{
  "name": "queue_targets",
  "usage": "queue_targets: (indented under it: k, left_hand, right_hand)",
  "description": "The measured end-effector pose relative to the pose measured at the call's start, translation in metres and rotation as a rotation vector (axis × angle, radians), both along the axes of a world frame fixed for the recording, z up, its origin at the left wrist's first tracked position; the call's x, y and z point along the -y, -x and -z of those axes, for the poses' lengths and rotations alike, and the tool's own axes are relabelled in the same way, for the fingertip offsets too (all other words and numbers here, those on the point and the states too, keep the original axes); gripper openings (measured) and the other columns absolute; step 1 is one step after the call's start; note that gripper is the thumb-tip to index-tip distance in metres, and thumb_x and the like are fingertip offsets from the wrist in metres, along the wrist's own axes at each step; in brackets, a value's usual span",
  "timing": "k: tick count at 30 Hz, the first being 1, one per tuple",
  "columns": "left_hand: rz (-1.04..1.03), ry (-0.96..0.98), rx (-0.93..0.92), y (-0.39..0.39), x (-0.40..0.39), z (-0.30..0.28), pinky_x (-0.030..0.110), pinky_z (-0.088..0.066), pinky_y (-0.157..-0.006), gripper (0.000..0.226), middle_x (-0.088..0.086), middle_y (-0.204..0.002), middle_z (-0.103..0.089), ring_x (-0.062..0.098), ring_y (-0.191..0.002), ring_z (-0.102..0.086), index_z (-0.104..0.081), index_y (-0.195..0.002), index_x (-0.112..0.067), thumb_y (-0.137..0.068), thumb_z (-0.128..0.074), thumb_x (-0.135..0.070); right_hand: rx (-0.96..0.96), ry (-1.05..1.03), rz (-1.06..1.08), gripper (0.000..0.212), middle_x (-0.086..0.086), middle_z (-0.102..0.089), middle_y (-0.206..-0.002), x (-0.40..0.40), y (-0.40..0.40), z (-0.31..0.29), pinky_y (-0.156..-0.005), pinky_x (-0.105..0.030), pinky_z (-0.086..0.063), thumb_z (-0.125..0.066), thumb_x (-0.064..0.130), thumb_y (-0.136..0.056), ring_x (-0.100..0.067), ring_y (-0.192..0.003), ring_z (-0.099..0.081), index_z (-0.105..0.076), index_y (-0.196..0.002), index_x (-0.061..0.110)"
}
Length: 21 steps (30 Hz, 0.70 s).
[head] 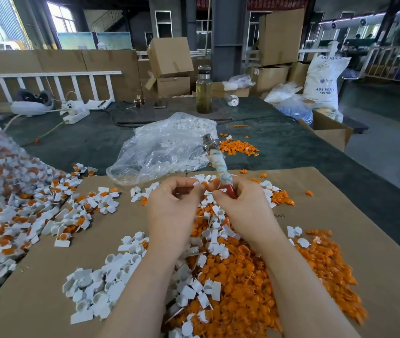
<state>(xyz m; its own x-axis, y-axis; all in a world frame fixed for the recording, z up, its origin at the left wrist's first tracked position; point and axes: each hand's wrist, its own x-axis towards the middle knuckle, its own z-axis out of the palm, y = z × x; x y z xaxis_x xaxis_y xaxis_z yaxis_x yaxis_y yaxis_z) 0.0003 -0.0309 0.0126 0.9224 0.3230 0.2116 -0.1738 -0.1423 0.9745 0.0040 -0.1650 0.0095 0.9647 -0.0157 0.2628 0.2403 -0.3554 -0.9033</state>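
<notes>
My left hand (173,206) and my right hand (241,206) meet above a cardboard sheet (340,215). The left fingers pinch a small white plastic part with an orange piece (200,185). My right hand grips a small hammer (214,162) by its red handle end; the taped shaft and metal head point up and away. Under my forearms lies a heap of orange caps (255,276). Loose white housings (101,289) spread to the left of it.
A pile of joined white-and-orange parts (11,203) fills the left side. A clear plastic bag of white parts (167,147) lies beyond my hands, with more orange caps (236,146) behind. A glass bottle (204,91), cardboard boxes and a resin sack (323,79) stand further back.
</notes>
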Motion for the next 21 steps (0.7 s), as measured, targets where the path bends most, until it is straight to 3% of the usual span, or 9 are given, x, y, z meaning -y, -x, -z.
queue_targets:
  k: [5,7,9,11,13,15,17,19,21]
  left_hand:
    - [0.067,0.251,0.034,0.001,-0.006,-0.003,0.016,-0.056,-0.066,0.011,-0.002,-0.075,-0.076,0.016,-0.074,-0.074,-0.073,-0.084,-0.016,-0.085,-0.075,-0.006]
    - [0.078,0.332,0.041,0.000,-0.007,-0.004,0.018,-0.057,-0.066,0.012,-0.002,-0.071,-0.075,0.016,-0.071,-0.074,-0.071,-0.082,-0.015,-0.085,-0.074,-0.003]
    - [0.089,0.400,0.046,-0.001,-0.009,-0.005,0.019,-0.058,-0.066,0.011,-0.002,-0.069,-0.074,0.014,-0.067,-0.072,-0.070,-0.083,-0.012,-0.085,-0.072,-0.001]
    - [0.103,0.452,0.048,-0.002,-0.012,-0.006,0.021,-0.059,-0.069,0.009,-0.001,-0.069,-0.073,0.014,-0.066,-0.071,-0.070,-0.085,-0.009,-0.086,-0.071,0.000]
    - [0.111,0.480,0.053,-0.003,-0.014,-0.006,0.022,-0.059,-0.071,0.008,-0.001,-0.069,-0.072,0.015,-0.067,-0.071,-0.069,-0.086,-0.007,-0.086,-0.070,0.000]
    - [0.116,0.479,0.056,-0.003,-0.017,-0.006,0.023,-0.059,-0.071,0.007,-0.001,-0.069,-0.072,0.015,-0.068,-0.070,-0.069,-0.086,-0.008,-0.086,-0.070,0.000]
    - [0.122,0.463,0.059,-0.003,-0.019,-0.006,0.023,-0.058,-0.071,0.007,-0.001,-0.070,-0.072,0.014,-0.069,-0.070,-0.069,-0.086,-0.008,-0.087,-0.069,-0.002]
    - [0.124,0.447,0.062,-0.004,-0.019,-0.006,0.022,-0.058,-0.070,0.007,-0.003,-0.069,-0.072,0.012,-0.067,-0.069,-0.069,-0.086,-0.009,-0.087,-0.069,-0.002]
    - [0.127,0.444,0.066,-0.005,-0.020,-0.006,0.020,-0.056,-0.066,0.008,-0.003,-0.068,-0.072,0.010,-0.065,-0.069,-0.069,-0.086,-0.009,-0.086,-0.069,-0.001]
  right_hand:
    - [-0.106,0.017,-0.100,0.009,0.009,-0.042,-0.063,0.012,0.002,-0.002,-0.050,-0.014,-0.036,-0.061,0.017,-0.091,-0.004,-0.053,-0.039,-0.067,-0.097,0.013]
    - [-0.145,0.064,-0.125,0.021,-0.002,-0.042,-0.075,0.016,0.001,-0.002,-0.059,-0.026,-0.037,-0.062,0.017,-0.090,-0.010,-0.062,-0.041,-0.061,-0.105,0.001]
    - [-0.170,0.108,-0.165,0.022,-0.010,-0.048,-0.079,0.019,0.003,-0.004,-0.067,-0.034,-0.042,-0.064,0.017,-0.090,-0.017,-0.066,-0.047,-0.061,-0.106,0.002]
    - [-0.208,0.147,-0.214,0.026,-0.024,-0.057,-0.092,0.020,0.004,-0.005,-0.075,-0.045,-0.049,-0.064,0.019,-0.091,-0.034,-0.081,-0.057,-0.059,-0.109,0.001]
    - [-0.250,0.180,-0.254,0.027,-0.024,-0.060,-0.103,0.021,0.004,-0.006,-0.076,-0.041,-0.049,-0.065,0.021,-0.091,-0.035,-0.089,-0.060,-0.060,-0.110,0.003]
    - [-0.269,0.197,-0.297,0.022,-0.015,-0.058,-0.091,0.019,0.006,-0.007,-0.072,-0.033,-0.042,-0.065,0.021,-0.091,-0.022,-0.079,-0.054,-0.060,-0.107,0.007]
    - [-0.275,0.206,-0.323,0.021,-0.009,-0.057,-0.089,0.017,0.007,-0.007,-0.072,-0.036,-0.041,-0.065,0.020,-0.090,-0.021,-0.079,-0.053,-0.060,-0.107,0.008]
    - [-0.279,0.234,-0.324,0.022,-0.015,-0.062,-0.098,0.016,0.008,-0.006,-0.078,-0.042,-0.045,-0.065,0.021,-0.090,-0.030,-0.086,-0.058,-0.060,-0.108,0.009]
    - [-0.274,0.248,-0.330,0.019,-0.015,-0.062,-0.097,0.016,0.008,-0.006,-0.075,-0.040,-0.044,-0.065,0.021,-0.090,-0.026,-0.083,-0.057,-0.061,-0.107,0.012]
